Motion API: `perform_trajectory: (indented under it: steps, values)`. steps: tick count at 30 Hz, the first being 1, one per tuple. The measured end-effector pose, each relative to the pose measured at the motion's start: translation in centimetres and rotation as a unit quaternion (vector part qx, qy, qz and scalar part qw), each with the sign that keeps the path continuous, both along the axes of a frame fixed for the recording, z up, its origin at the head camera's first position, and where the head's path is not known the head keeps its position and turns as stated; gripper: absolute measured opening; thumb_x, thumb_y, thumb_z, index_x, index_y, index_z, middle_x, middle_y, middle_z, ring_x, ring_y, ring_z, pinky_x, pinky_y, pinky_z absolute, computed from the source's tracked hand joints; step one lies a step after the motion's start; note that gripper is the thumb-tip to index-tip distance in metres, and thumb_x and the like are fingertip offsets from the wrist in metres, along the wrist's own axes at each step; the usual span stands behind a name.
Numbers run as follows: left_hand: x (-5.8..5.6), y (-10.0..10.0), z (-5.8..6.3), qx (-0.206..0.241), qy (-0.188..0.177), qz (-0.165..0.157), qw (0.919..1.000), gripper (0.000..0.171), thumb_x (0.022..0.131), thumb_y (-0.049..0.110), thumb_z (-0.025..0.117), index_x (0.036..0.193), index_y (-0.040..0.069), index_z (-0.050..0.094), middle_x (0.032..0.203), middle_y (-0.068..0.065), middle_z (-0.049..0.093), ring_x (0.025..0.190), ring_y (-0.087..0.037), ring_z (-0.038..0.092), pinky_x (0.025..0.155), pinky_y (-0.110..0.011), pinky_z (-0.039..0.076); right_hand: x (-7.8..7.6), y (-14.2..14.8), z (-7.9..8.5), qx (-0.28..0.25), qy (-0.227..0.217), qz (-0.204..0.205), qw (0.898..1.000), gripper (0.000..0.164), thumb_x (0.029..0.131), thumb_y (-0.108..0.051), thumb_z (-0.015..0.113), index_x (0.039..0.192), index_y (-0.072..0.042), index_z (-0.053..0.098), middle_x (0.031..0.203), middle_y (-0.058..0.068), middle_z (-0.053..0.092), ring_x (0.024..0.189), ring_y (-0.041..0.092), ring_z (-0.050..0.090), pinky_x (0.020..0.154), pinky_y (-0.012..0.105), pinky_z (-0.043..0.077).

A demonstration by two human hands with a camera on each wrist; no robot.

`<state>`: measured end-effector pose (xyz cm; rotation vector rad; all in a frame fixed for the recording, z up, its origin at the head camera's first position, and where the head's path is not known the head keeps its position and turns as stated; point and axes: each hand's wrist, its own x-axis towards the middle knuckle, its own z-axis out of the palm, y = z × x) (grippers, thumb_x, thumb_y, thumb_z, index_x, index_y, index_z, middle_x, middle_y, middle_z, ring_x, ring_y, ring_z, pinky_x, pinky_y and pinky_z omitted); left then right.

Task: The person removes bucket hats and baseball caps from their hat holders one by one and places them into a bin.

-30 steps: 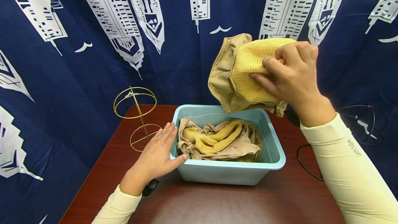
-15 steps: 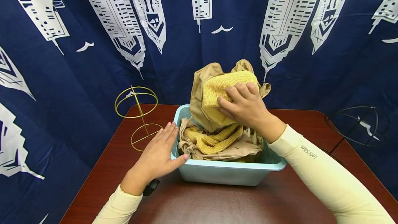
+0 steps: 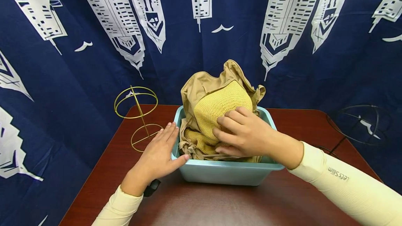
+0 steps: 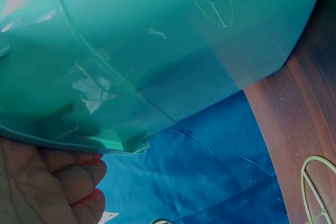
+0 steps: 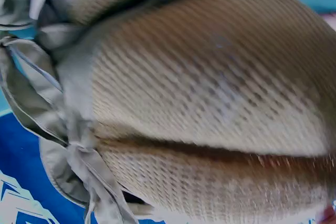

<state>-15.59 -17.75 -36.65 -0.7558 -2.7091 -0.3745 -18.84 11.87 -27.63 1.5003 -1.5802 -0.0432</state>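
A sun hat [image 3: 216, 97] with a yellow knit crown and a wide tan cloth brim leans tilted in the light blue plastic bin [image 3: 226, 173], brim standing above the back rim. My right hand [image 3: 243, 133] rests on its crown with fingers spread and thumb apart. In the right wrist view the knit crown [image 5: 210, 87] fills most of the frame, beside a knotted cloth tie [image 5: 79, 140]. Beneath it lies another tan and yellow hat [image 3: 201, 142], partly hidden. My left hand [image 3: 158, 152] lies along the bin's left rim, fingers straight and thumb over the front corner.
A gold wire hat stand [image 3: 141, 114] stands left of the bin on the reddish-brown table [image 3: 301, 128]. On the right is a black wire stand [image 3: 345, 137]. A dark blue curtain [image 3: 188, 69] with white building prints hangs behind.
My right hand has brought the sun hat down and left from the upper right into the bin, and its fingers have loosened from the crown. My left hand has stayed on the rim.
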Motion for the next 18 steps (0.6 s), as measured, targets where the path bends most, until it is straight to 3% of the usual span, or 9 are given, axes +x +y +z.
perform_trajectory:
  steps: [3, 6, 13, 18]
  values:
    - [0.0, 0.0, 0.1, 0.000, -0.002, 0.003, 1.0000, 0.090, 0.089, 0.060, 0.056, 0.146, -0.008, 0.041, 0.156, -0.020, 0.034, 0.147, -0.030, 0.024, 0.118, -0.047, 0.023, 0.6, 0.5, 0.9, -0.018, -0.015, -0.023, 0.999, 0.043, 0.094, -0.048, 0.055, 0.111, -0.008, 0.063, 0.110, 0.016, 0.060, 0.094, 0.036, 0.056, 0.074, 0.049, 0.044]
    - [0.1, -0.1, 0.1, -0.002, -0.005, 0.005, 1.0000, 0.090, 0.090, 0.060, 0.056, 0.146, -0.008, 0.041, 0.156, -0.020, 0.033, 0.148, -0.030, 0.024, 0.118, -0.047, 0.022, 0.8, 1.1, 1.7, -0.018, -0.049, -0.070, 0.996, 0.056, 0.094, -0.057, 0.050, 0.122, -0.010, 0.063, 0.126, 0.020, 0.056, 0.111, 0.041, 0.052, 0.085, 0.056, 0.041]
    - [0.1, 0.0, 0.0, -0.002, -0.007, 0.007, 0.9999, 0.090, 0.089, 0.060, 0.056, 0.147, -0.007, 0.041, 0.157, -0.019, 0.032, 0.148, -0.030, 0.024, 0.118, -0.047, 0.022, 1.0, 2.1, 2.4, 0.009, -0.126, -0.158, 0.979, 0.083, 0.087, -0.075, 0.045, 0.142, -0.013, 0.053, 0.156, 0.022, 0.027, 0.143, 0.044, 0.024, 0.110, 0.063, 0.022]
    - [0.1, 0.1, 0.0, -0.002, -0.005, 0.006, 1.0000, 0.090, 0.089, 0.060, 0.056, 0.147, -0.007, 0.041, 0.157, -0.020, 0.032, 0.147, -0.031, 0.025, 0.118, -0.047, 0.022, 0.9, 2.2, 3.8, 0.012, -0.158, -0.196, 0.968, 0.097, 0.082, -0.084, 0.042, 0.149, -0.013, 0.045, 0.163, 0.020, 0.010, 0.149, 0.042, 0.006, 0.115, 0.062, 0.011]
